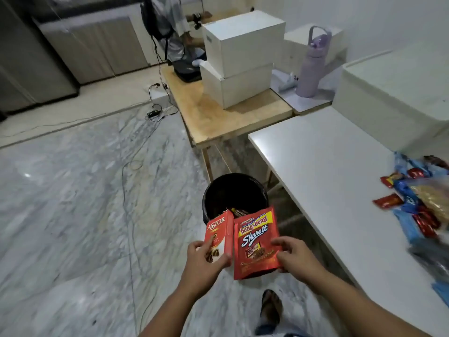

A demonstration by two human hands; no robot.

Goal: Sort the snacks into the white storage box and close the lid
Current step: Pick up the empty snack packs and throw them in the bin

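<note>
Black bin (213, 198) on marble floor (73, 203), centre. Wooden worktop (213, 117) at 12 o'clock carries two stacked white cartons (243, 57). Purple bottle (313, 62) at 1 o'clock. Cables (136, 152) and power strip (154, 113) at 10 o'clock.

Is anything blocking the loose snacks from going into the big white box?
Yes: the white storage box has its lid shut. The snack pile lies on the white table right before it, with nothing else visible between.
</note>
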